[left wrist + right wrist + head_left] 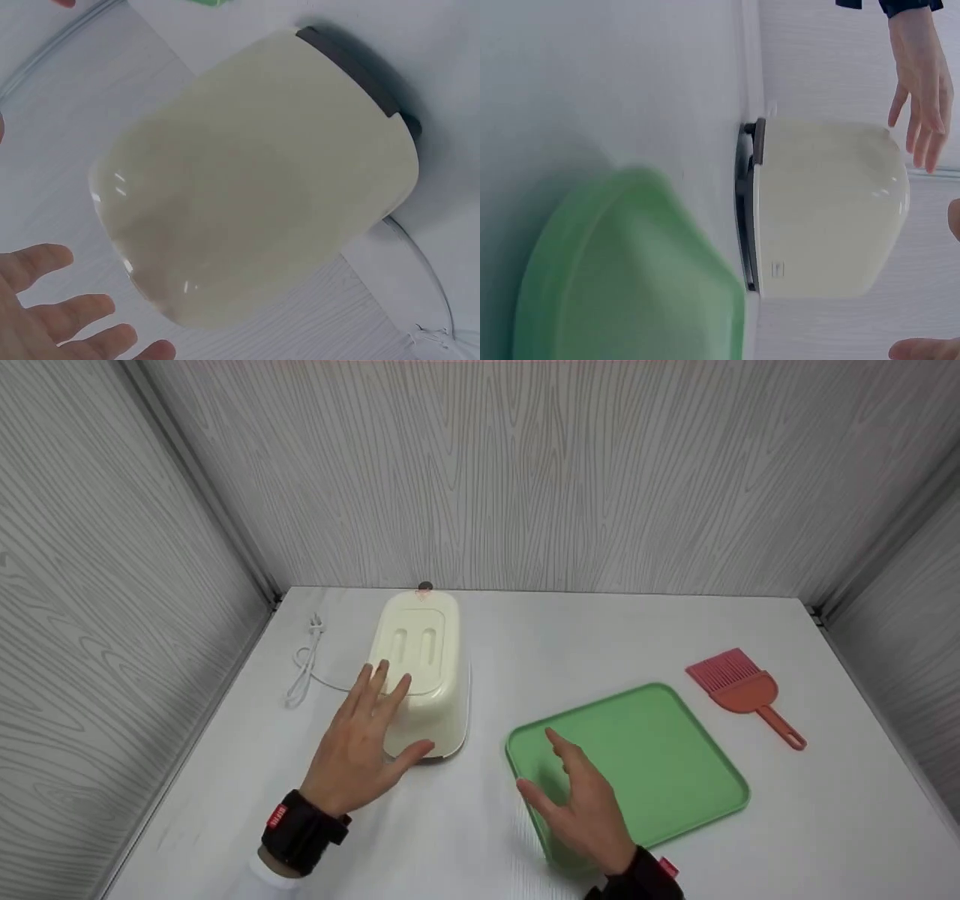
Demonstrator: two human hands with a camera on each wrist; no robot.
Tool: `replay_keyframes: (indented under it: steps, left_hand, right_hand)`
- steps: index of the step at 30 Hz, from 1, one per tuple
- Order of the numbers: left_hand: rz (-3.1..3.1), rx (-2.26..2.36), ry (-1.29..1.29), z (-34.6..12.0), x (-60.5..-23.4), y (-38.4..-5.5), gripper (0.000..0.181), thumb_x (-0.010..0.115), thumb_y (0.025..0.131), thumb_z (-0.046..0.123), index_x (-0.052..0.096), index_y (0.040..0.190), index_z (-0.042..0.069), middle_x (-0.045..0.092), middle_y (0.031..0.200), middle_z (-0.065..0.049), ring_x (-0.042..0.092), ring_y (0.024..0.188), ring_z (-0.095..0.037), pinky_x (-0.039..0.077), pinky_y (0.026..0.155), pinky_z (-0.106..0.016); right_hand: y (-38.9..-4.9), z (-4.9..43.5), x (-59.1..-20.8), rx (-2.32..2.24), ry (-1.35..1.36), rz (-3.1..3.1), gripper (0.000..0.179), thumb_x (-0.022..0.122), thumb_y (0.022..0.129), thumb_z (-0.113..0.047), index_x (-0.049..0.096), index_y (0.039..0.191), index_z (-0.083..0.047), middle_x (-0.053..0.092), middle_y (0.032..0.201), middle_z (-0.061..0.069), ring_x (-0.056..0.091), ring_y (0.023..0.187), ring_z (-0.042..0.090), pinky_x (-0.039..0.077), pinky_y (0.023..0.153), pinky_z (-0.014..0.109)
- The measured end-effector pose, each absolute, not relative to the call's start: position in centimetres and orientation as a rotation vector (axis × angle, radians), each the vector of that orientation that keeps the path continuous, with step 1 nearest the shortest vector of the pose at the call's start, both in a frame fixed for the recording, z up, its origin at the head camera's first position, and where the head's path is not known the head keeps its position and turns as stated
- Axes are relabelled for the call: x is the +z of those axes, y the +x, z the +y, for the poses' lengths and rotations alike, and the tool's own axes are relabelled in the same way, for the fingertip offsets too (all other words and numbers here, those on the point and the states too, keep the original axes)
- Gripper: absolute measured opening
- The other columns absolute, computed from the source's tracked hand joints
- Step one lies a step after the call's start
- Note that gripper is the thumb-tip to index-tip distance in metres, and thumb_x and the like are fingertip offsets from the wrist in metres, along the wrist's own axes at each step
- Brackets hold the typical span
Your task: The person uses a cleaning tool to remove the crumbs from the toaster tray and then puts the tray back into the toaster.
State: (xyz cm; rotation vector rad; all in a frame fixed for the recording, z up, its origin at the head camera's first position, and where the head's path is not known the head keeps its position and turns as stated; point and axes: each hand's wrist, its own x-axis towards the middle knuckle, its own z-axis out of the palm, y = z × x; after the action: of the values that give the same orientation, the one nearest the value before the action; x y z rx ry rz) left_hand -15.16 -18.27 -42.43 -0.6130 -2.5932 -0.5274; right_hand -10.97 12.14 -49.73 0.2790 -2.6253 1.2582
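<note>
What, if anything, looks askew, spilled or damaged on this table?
Only the green tray looks slightly askew: it sits at an angle to the edges of the white table. The cream toaster stands upright, and I see no spill or damage.

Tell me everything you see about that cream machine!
The cream machine is a shiny, rounded box, plastic-looking, with two oval shapes on top, a dark base and a pale looped cord. It stands upright on the white table, left of the green tray. The left hand is spread close by; I can't tell whether they touch.
</note>
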Motion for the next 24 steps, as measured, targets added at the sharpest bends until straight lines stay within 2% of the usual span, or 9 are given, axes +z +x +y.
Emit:
replay_keyframes:
  steps: [3,7,14,18,24]
  left_hand:
    - [-2.643,-0.577,-0.589,-18.9,-41.9,-16.4,0.086,0.079,0.092,0.05,0.047,0.158,0.006,0.033,0.169,-0.029,0.029,0.159,-0.05,0.04,0.123,-0.062]
    - [-2.71,-0.621,-0.558,-19.6,-41.6,-17.7,0.087,0.08,0.091,0.05,0.044,0.161,0.01,0.028,0.171,-0.029,0.024,0.16,-0.052,0.043,0.118,-0.066]
    - [-2.807,-0.659,-0.541,-20.4,-41.5,-19.5,0.091,0.08,0.09,0.054,0.041,0.163,0.016,0.022,0.173,-0.028,0.02,0.161,-0.053,0.042,0.117,-0.07]
    - [-2.808,-0.686,-0.566,-20.5,-41.8,-20.1,0.088,0.082,0.088,0.053,0.047,0.16,0.015,0.026,0.171,-0.029,0.023,0.159,-0.055,0.04,0.118,-0.07]
    - [-2.77,-0.677,-0.58,-20.2,-42.3,-20.2,0.083,0.082,0.088,0.052,0.053,0.156,0.015,0.035,0.167,-0.028,0.028,0.155,-0.058,0.042,0.116,-0.071]
  right_hand:
    - [-12.0,10.1,-49.9,1.442,0.265,-2.636,0.076,0.073,0.098,-0.047,0.047,0.157,-0.006,0.058,0.154,0.017,0.063,0.134,0.037,0.056,0.107,0.055]
    - [-13.1,7.6,-50.0,1.61,0.222,-2.651,0.078,0.07,0.099,-0.052,0.044,0.159,-0.008,0.053,0.159,0.016,0.06,0.139,0.037,0.053,0.112,0.055]
    - [-15.3,3.7,-50.2,1.796,0.261,-2.513,0.076,0.069,0.102,-0.043,0.038,0.162,-0.006,0.048,0.162,0.022,0.056,0.141,0.045,0.052,0.114,0.056]
    - [-16.6,1.9,-50.4,1.854,0.257,-2.473,0.079,0.068,0.103,-0.043,0.034,0.165,-0.009,0.043,0.166,0.021,0.052,0.146,0.046,0.051,0.115,0.057]
    - [-17.8,0.3,-50.2,1.898,0.246,-2.446,0.082,0.067,0.103,-0.048,0.028,0.168,-0.016,0.04,0.17,0.009,0.052,0.146,0.035,0.052,0.114,0.056]
